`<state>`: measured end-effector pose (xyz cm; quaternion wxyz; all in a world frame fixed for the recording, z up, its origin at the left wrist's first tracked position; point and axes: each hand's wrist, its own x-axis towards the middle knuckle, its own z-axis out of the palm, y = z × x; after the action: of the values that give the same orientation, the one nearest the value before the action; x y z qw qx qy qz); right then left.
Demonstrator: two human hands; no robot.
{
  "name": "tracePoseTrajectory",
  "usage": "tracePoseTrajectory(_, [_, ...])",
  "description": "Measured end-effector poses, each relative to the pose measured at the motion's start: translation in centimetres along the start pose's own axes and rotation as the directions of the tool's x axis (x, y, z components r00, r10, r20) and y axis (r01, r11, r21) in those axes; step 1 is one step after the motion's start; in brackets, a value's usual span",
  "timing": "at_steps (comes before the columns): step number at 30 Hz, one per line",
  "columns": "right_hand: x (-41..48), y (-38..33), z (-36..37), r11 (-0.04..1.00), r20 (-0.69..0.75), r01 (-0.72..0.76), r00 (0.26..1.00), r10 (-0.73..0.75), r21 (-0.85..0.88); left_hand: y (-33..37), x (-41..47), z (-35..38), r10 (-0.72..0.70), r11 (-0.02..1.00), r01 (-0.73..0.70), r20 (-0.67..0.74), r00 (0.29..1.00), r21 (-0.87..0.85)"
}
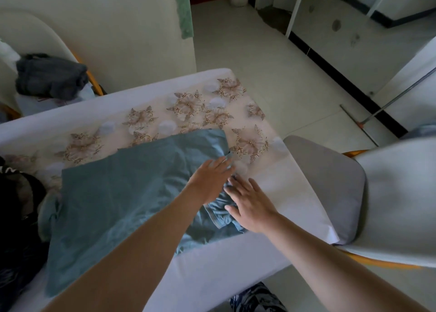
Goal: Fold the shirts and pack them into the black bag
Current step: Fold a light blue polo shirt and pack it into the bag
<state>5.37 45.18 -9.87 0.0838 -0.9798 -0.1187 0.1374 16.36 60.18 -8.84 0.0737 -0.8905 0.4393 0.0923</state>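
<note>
A teal shirt (122,193) lies spread across the table (278,184), its right part bunched into folds. My left hand (210,179) lies flat on the shirt near its right edge, fingers straight. My right hand (250,203) presses flat on the bunched cloth just to the right, fingers spread. The black bag (16,217) sits at the table's left edge, partly cut off by the frame. A dark grey garment (50,77) lies heaped on a chair at the far left.
The table carries a floral cloth (188,108) over a white cover. A white chair with a grey cushion (330,184) stands close to the table's right side. A mop handle (389,104) leans at the right. Tiled floor opens beyond the table.
</note>
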Motion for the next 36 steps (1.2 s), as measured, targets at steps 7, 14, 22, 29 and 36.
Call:
tracePoseTrajectory(7, [1.3,2.9,1.0,0.984,-0.259,0.058,0.966,-0.012,0.171,-2.4,5.2,-1.2,0.139,0.973,-0.153,0.088,0.986,0.174])
tracePoseTrajectory(14, [2.4,2.0,0.1,0.941,-0.116,-0.287,0.944,0.31,0.177,-3.3,6.9,-2.8,0.225,0.91,-0.249,0.11,0.968,0.332])
tracePoseTrajectory(22, [3.1,-3.3,-3.8,0.857,0.073,-0.327,0.943,0.326,0.398,-8.1,-0.5,-6.5,0.179,0.896,-0.128,-0.082,0.981,0.426])
tracePoseTrajectory(29, [4.6,-13.3,-6.9,0.54,0.312,-0.302,0.947,0.077,0.785,-13.8,-12.5,-4.4,-0.101,0.907,0.141,-0.12,0.988,0.397])
tracePoseTrajectory(36, [5.3,-15.7,-2.3,0.879,0.075,-0.11,0.994,0.085,0.463,-10.8,-21.7,2.9,-0.444,0.88,0.452,0.083,0.892,-0.148])
